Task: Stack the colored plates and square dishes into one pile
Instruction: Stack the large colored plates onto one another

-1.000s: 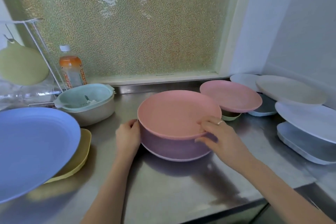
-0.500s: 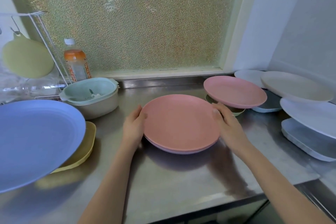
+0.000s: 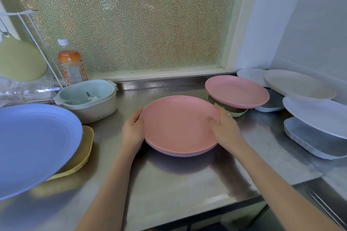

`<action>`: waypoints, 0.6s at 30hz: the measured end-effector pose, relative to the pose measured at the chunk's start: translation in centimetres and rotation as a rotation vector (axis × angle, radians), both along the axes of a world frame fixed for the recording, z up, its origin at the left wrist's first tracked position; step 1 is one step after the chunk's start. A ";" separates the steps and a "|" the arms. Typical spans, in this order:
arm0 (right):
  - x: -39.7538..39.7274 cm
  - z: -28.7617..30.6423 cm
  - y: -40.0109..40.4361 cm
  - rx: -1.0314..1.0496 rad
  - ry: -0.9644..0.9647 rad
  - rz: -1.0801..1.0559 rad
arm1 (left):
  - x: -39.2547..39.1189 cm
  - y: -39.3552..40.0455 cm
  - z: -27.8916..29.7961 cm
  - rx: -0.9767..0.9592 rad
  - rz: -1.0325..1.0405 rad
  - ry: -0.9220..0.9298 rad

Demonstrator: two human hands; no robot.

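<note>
A pink round plate point(image 3: 178, 124) lies on a lilac plate point(image 3: 178, 154) in the middle of the steel counter point(image 3: 187, 184). My left hand point(image 3: 133, 131) holds the pile's left rim and my right hand point(image 3: 224, 129) holds its right rim. A second pink plate point(image 3: 236, 91) rests on a green dish point(image 3: 237, 113) behind the right hand. At the left a big blue plate point(image 3: 32, 146) covers a yellow square dish point(image 3: 78, 157). At the right, a beige plate point(image 3: 298, 84), a white plate point(image 3: 319, 116) and a grey-blue square dish point(image 3: 315, 140) overlap.
A mint colander in a beige bowl point(image 3: 88, 99) stands at the back left, with an orange-capped bottle point(image 3: 72, 63) and a wire rack point(image 3: 35, 43) behind it. Another grey-blue dish point(image 3: 272, 104) and a white plate point(image 3: 251, 77) sit in the back right corner. The counter's front edge is near.
The pink plate, raised above the lilac one a second ago, has come down onto it. Both hands now rest at the pile's rims.
</note>
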State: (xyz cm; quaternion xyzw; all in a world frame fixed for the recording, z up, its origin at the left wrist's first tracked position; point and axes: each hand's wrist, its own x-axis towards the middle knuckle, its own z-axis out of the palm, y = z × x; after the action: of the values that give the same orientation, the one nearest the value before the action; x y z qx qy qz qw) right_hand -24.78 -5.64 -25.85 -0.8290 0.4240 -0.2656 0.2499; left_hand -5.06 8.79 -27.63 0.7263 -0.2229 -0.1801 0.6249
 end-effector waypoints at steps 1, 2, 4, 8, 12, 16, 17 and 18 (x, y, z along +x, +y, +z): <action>-0.1 0.2 -0.2 -0.137 -0.009 -0.030 | -0.1 0.0 0.0 -0.016 0.016 0.016; -0.3 0.5 -0.5 -0.289 -0.025 -0.067 | -0.2 0.0 0.0 -0.030 0.040 0.031; -0.5 1.1 -1.8 -0.499 -0.042 -0.140 | -0.3 -0.1 0.0 -0.027 0.075 0.051; -1.1 1.5 -5.4 -0.480 0.269 -0.232 | -0.2 -0.2 -0.1 -0.039 0.090 0.043; -1.9 0.8 -6.8 -0.533 0.477 -0.242 | -0.1 -0.3 -0.2 -0.030 0.084 0.013; -2.4 0.2 -6.9 -0.550 0.395 -0.264 | -0.2 -0.3 -0.3 0.003 0.085 -0.005; -2.4 0.1 -6.7 -0.545 0.371 -0.253 | -0.2 -0.2 -0.3 0.014 0.079 -0.009; -2.4 0.0 -6.5 -0.550 0.354 -0.242 | -0.3 -0.2 -0.3 0.023 0.077 -0.013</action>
State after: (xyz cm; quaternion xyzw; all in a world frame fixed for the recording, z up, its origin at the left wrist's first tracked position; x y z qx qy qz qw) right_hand -27.22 -12.18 -25.88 -0.8422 0.4686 -0.2497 -0.0935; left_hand -5.32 8.57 -27.88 0.7426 -0.1969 -0.1537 0.6214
